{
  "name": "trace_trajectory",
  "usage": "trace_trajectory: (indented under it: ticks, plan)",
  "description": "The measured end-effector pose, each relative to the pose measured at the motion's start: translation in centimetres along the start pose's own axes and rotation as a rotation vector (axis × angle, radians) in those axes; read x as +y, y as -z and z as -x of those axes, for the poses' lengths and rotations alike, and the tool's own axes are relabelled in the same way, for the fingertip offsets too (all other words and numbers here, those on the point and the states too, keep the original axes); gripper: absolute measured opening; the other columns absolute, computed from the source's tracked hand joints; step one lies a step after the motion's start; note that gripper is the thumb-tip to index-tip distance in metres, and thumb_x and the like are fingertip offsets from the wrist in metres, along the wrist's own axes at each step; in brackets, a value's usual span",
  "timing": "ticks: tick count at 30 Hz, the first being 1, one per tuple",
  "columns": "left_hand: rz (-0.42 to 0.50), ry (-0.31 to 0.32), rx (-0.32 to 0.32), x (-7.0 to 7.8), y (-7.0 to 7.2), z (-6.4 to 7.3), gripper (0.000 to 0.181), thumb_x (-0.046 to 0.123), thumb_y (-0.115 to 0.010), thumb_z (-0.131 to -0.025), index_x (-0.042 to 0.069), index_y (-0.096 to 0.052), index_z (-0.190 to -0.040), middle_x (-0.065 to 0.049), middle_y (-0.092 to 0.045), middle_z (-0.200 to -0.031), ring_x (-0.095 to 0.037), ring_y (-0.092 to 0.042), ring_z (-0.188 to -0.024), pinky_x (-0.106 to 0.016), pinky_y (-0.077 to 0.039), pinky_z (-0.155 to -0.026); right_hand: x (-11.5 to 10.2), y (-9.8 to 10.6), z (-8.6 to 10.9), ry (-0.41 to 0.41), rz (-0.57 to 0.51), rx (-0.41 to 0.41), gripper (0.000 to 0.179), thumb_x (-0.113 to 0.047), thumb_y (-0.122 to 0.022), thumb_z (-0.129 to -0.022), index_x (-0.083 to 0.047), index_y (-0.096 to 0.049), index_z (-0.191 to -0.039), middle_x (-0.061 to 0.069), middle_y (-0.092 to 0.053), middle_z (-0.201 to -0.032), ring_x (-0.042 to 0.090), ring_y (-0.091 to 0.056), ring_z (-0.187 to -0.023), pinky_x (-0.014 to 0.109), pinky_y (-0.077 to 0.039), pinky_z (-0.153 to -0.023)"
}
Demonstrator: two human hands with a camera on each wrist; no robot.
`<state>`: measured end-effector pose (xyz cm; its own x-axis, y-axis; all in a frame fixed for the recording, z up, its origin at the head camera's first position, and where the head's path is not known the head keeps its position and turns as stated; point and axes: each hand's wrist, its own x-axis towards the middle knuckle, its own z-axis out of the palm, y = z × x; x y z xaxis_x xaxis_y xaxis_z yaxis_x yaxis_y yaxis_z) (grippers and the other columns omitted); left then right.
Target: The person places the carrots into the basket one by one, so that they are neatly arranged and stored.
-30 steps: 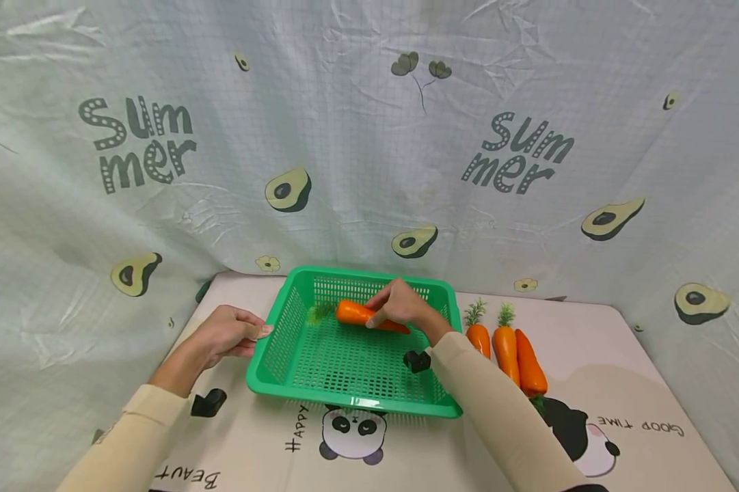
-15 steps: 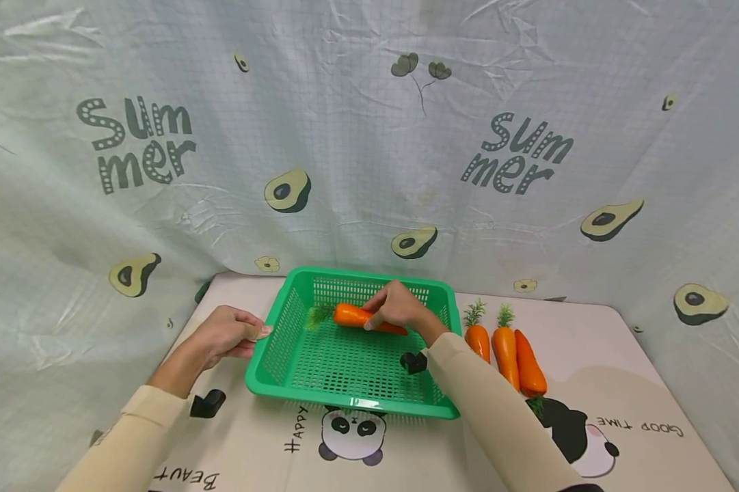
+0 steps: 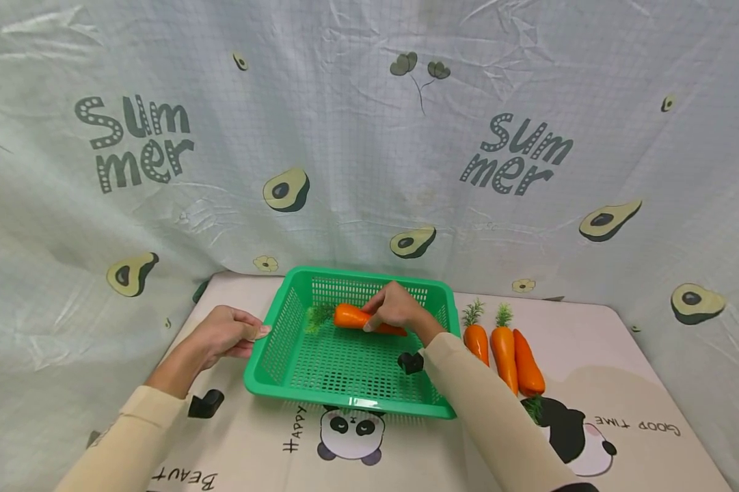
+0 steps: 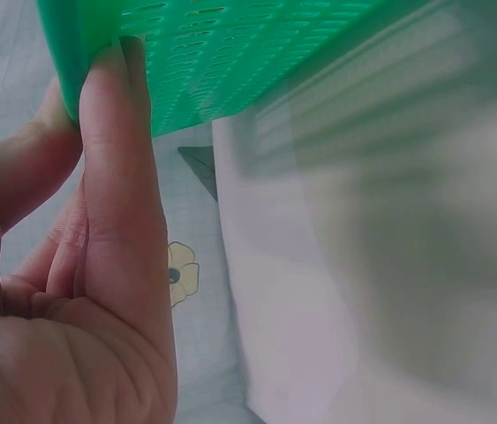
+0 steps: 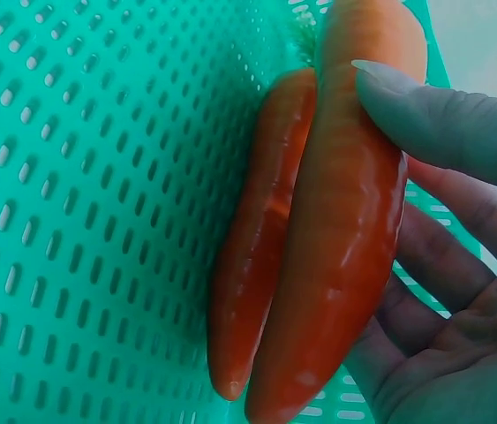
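My left hand (image 3: 224, 335) pinches the left rim of a green plastic basket (image 3: 344, 404); in the left wrist view, the thumb and fingers (image 4: 120, 168) meet at that rim. Inside the basket, my right hand (image 3: 398, 305) holds an orange carrot (image 3: 349, 316) with a leafy green top pointing left. The right wrist view has this carrot (image 5: 345, 230) between the thumb and the fingers, lying lengthwise. Close beside it is a second carrot (image 5: 252, 256) in the basket, which I cannot make out separately in the head view.
Right of the basket, three more carrots lie side by side on the pale printed table (image 3: 590, 342): a left one (image 3: 476, 342), a middle one (image 3: 504, 355) and a right one (image 3: 528, 365). My right forearm partly covers them. A printed cloth (image 3: 357, 137) hangs behind.
My right hand has shifted very slightly left and down in the basket with the carrot. My left hand stays at the basket's rim.
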<state>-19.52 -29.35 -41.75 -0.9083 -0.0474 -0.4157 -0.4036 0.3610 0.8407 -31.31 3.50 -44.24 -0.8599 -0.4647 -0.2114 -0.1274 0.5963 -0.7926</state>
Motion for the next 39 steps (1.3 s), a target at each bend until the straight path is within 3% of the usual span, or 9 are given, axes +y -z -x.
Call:
trace_trajectory:
  ticks: [29,39]
  plan:
    - [-0.014,-0.017,0.007,-0.02,-0.04,0.10,0.032,0.014,-0.073,-0.098,-0.009,-0.065,-0.118,0.001,-0.063,-0.075,-0.009,-0.062,-0.064,-0.028,-0.062,-0.061,0.27,-0.53,-0.57,0.024,0.073,0.009,0.032,-0.006,-0.092,-0.075,-0.009,-0.083,-0.105,0.010,-0.079,-0.114,0.025,-0.072,-0.103,0.041,-0.063,-0.091]
    - [-0.009,-0.013,-0.001,0.14,-0.09,0.22,0.029,0.013,-0.074,-0.097,-0.009,-0.067,-0.115,0.002,-0.063,-0.074,-0.009,-0.061,-0.063,-0.025,-0.061,-0.060,0.38,-0.80,-0.51,0.031,0.069,0.009,0.033,-0.002,-0.092,-0.074,-0.005,-0.082,-0.106,0.013,-0.079,-0.113,0.021,-0.072,-0.091,0.037,-0.064,-0.082]
